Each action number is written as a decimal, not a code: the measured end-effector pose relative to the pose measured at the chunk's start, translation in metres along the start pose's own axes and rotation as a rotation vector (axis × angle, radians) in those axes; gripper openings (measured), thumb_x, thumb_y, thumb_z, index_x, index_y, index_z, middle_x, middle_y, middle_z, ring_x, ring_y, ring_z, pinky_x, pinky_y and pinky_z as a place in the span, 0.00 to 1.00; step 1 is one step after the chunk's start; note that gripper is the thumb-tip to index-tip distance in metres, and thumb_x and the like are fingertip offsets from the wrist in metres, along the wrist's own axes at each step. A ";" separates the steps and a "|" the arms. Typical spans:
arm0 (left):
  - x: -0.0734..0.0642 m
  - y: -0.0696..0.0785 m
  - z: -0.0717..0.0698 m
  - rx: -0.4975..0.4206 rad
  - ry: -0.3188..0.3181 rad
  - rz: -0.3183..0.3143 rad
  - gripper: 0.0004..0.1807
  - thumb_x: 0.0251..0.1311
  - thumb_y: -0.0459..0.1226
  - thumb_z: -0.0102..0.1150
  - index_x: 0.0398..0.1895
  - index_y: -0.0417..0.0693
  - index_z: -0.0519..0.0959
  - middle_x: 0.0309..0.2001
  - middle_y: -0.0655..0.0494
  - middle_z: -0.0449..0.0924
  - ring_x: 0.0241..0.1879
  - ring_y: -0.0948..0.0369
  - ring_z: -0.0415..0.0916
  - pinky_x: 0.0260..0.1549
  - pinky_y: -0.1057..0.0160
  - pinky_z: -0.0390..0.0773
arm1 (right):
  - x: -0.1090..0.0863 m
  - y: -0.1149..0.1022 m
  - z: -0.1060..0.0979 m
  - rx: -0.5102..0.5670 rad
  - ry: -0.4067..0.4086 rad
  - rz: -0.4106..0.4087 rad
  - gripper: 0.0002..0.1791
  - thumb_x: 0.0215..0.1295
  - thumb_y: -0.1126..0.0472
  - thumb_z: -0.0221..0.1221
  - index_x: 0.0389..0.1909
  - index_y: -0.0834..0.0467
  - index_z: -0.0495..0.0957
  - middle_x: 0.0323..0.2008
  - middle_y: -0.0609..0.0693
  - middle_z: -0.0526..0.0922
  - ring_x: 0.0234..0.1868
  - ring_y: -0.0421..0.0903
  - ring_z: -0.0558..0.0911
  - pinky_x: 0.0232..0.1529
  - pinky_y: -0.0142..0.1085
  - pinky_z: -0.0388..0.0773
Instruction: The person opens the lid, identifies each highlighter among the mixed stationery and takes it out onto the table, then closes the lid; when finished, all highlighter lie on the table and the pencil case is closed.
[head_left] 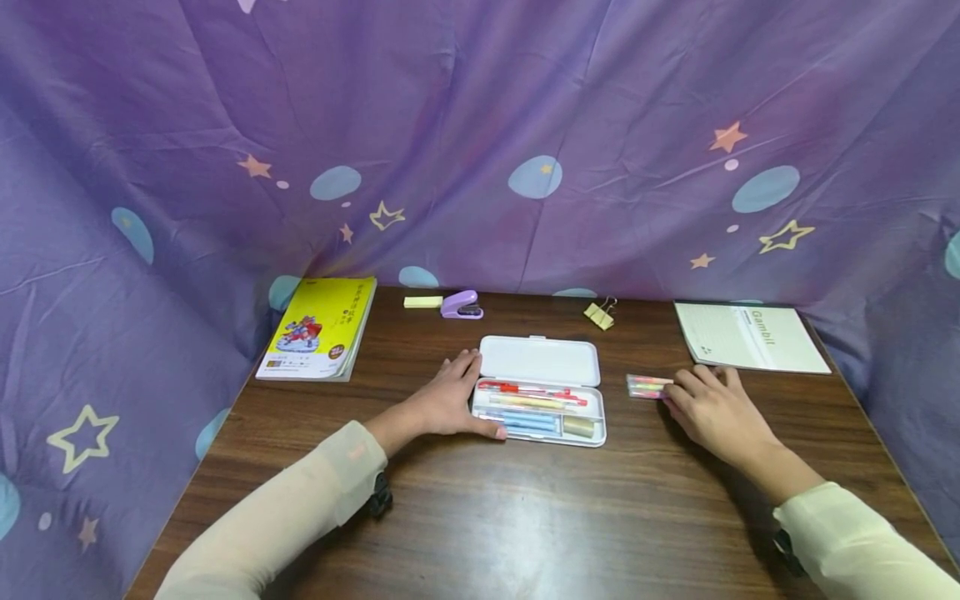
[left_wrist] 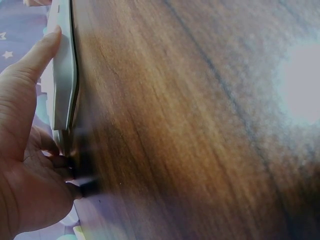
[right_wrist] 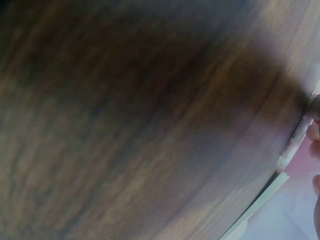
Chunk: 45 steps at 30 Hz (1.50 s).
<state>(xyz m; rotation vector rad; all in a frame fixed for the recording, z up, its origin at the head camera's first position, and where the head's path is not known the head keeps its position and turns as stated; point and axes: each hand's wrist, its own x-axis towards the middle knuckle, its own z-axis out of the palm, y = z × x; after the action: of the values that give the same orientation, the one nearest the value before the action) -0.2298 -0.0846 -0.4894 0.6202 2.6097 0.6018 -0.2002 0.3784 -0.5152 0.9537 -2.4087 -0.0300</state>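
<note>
An open white pencil case (head_left: 540,364) lies mid-table with its lid folded back. Inside are red pens (head_left: 517,389), blue pens (head_left: 525,421) and a tan block (head_left: 578,427). My left hand (head_left: 446,400) holds the case's left end, the thumb along the front edge and the fingers at the left side. In the left wrist view, the thumb lies against the white wall of the case. To the right, my right hand (head_left: 711,410) pinches the right end of a flat clear pack with neon pink, green and orange stripes (head_left: 643,386). Its right end is hidden under the fingers.
A yellow book (head_left: 322,325) lies at the back left. Along the back are a pale yellow block (head_left: 423,302), a purple stapler (head_left: 461,306) and a yellow binder clip (head_left: 600,315). A pale notebook (head_left: 750,336) lies beyond my right hand. A purple curtain (head_left: 480,150) hangs behind the table.
</note>
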 end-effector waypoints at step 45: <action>0.003 -0.005 0.002 0.007 0.004 0.021 0.80 0.54 0.74 0.74 0.92 0.40 0.38 0.93 0.42 0.36 0.92 0.45 0.33 0.91 0.46 0.39 | 0.153 -0.130 0.013 0.049 -0.253 -0.143 0.09 0.72 0.53 0.72 0.34 0.52 0.88 0.33 0.46 0.82 0.41 0.49 0.79 0.48 0.53 0.76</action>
<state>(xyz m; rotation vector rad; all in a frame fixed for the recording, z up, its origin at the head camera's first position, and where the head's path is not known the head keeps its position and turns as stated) -0.2328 -0.0867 -0.4940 0.6493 2.6129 0.6016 -0.2169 0.1805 -0.4809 1.2070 -2.5745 -0.1526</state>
